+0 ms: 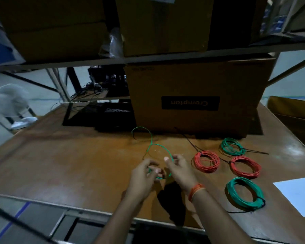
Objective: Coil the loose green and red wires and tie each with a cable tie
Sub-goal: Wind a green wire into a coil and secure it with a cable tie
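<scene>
Head view: both hands, left hand [143, 174] and right hand [179, 169], pinch green wire [163, 148].

Both hands are holding a loose green wire [161, 149] over the brown counter [77, 159]: the left hand [144, 175] is pinching its small loops, the right hand [179, 169] is gripping the wider loop. Four tied coils are lying to the right.

Storeroom: metal racking [165, 58] stacked with cardboard cartons [197, 95].
</scene>
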{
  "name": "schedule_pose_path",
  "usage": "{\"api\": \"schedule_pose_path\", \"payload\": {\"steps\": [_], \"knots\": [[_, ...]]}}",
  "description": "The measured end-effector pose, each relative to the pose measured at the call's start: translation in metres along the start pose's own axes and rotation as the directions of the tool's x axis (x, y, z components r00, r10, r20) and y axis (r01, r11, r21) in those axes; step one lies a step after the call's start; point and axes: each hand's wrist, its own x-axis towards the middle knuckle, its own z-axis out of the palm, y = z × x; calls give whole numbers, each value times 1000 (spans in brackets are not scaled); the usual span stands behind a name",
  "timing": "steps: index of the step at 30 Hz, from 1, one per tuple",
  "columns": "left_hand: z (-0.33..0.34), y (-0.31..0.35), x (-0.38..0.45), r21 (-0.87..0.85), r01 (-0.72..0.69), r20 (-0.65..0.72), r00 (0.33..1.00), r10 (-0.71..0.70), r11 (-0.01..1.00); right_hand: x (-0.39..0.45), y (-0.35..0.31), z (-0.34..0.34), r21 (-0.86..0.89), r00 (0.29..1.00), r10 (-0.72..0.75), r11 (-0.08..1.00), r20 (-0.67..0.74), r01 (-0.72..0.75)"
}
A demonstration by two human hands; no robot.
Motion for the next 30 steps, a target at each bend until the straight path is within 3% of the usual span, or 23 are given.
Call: {"api": "schedule_pose_path", "payload": {"steps": [3, 5, 7, 8, 11, 13, 16, 18, 22, 24, 26, 28, 30], "knots": [[2, 4, -24, -186, 150, 214, 971, -109, 971, 8, 4, 16, 246, 994, 74, 965, 80, -92], [-3, 6, -30, -336, 267, 150, 962, -229, 903, 6, 7, 23, 212, 999, -7, 977, 51, -4], [-16, 7, -28, -474, 369, 32, 915, -403, 799, -4, 10, 25, 110, 991, -125, 987, 47, 119], [-25, 6, -25, -521, 414, 35, 884, -466, 746, -12, 12, 25, 76, 982, -166, 984, 85, 160], [-46, 2, -16, -677, 511, 216, 826, -521, 529, -43, 22, 27, 5, 927, -170, 984, 335, 179], [-54, 2, -9, -727, 520, 271, 817, -509, 448, -63, 30, 24, -58, 851, -97, 987, 517, 148], [-61, 10, 1, -652, 509, 220, 836, -502, 562, -87, 36, 12, -240, 692, 39, 951, 721, 197], [-63, 16, 3, -577, 464, 154, 870, -469, 672, -98, 30, 9, -318, 655, 127, 931, 745, 181], [-69, 21, -10, -334, 401, 121, 916, -383, 853, -110, 12, 16, -222, 815, 20, 966, 579, 134], [-76, 20, -25, -51, 360, 122, 928, -352, 932, -120, 5, 25, -112, 879, -39, 988, 475, 105], [-84, 15, -48, 259, 272, 48, 955, -293, 927, -136, 0, 36, 85, 952, -83, 995, 295, 60], [-91, 21, -87, 288, 179, -42, 984, -174, 941, -153, -7, 47, 327, 990, -51, 945, 133, 5], [-96, 26, -128, 240, 42, 19, 999, -48, 970, -170, -13, 57, 497, 997, -11, 867, 74, -27]]}}
